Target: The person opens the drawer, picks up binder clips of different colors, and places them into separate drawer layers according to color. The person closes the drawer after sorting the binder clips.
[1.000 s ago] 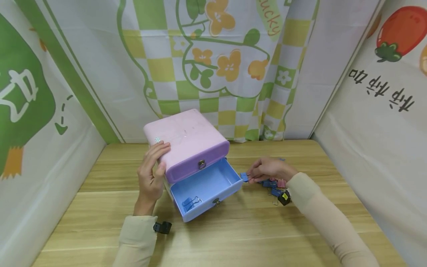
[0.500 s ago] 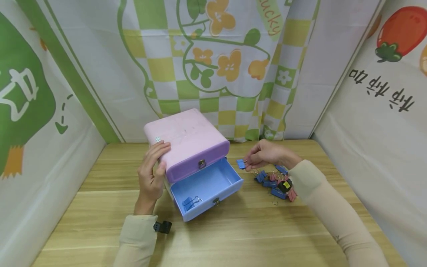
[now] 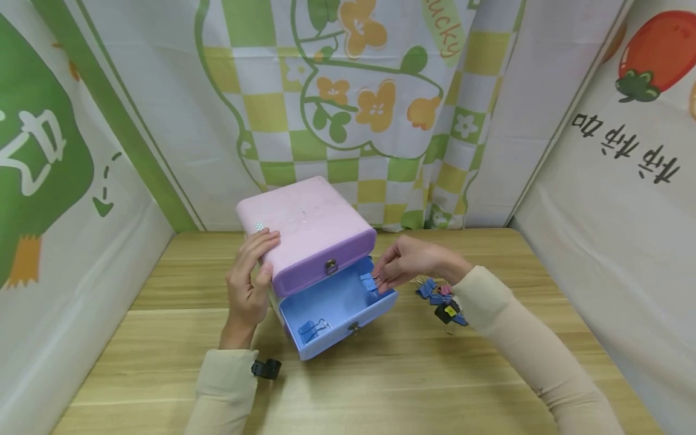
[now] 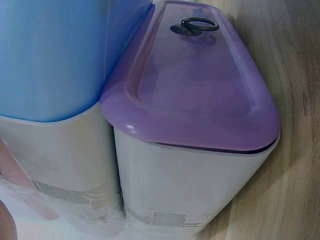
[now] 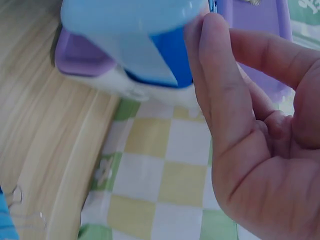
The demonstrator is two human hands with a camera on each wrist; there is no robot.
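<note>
A small pink-topped drawer box (image 3: pixel 304 223) stands on the table with its blue drawer (image 3: pixel 337 299) pulled out. My left hand (image 3: pixel 249 284) rests against the box's left side, fingers on the top edge. Over the right end of the open drawer, my right hand (image 3: pixel 405 263) pinches a blue binder clip (image 3: pixel 369 281) by its wire handles. Another blue binder clip (image 3: pixel 309 330) lies in the drawer's left front corner. In the left wrist view, a lower purple drawer (image 4: pixel 195 85) is closed. The right wrist view shows my right fingers (image 5: pixel 222 90) at the blue drawer, the clip mostly hidden.
Right of the box lies a pile of blue and pink binder clips (image 3: pixel 426 288), partly covered by the right wrist and its black camera (image 3: pixel 447 312). A patterned curtain (image 3: pixel 375 175) hangs behind the wooden table (image 3: pixel 435 386).
My right hand has carried the blue binder clip up from beside the pile, then left over the open drawer. The left hand stays in place on the box.
</note>
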